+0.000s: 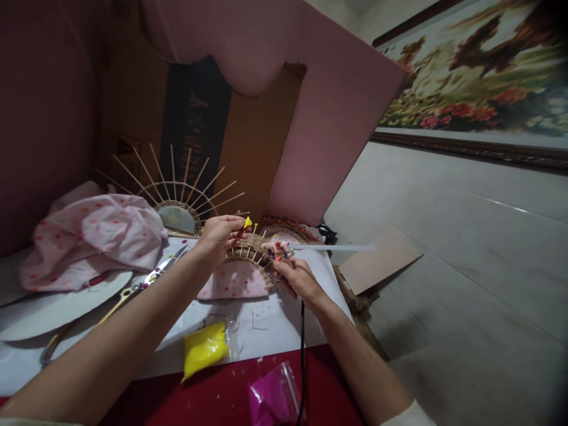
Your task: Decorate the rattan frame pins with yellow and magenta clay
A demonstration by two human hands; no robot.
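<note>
My left hand [218, 238] pinches a small yellow piece [247, 222] between thumb and fingertips. In my right hand [300, 276] is a hot glue gun [279, 249] with a colourful patterned body; a pale glue stick [332, 247] sticks out to the right and a black cord [303, 349] hangs down. Below both hands lies a half-round woven piece [255, 241] with short sticks, some tipped yellow, and a pink spotted fabric centre [235, 281]. The glue gun's nozzle is too small to make out against the weave.
Behind stands another half-round frame of thin sticks [189, 171]. Spotted cloth [102, 236], scissors [128, 291] and a white disc [66, 310] lie left. A yellow bag [206, 349] and a magenta bag [271, 399] are in front. A pink-edged cardboard box [261, 142] rises behind.
</note>
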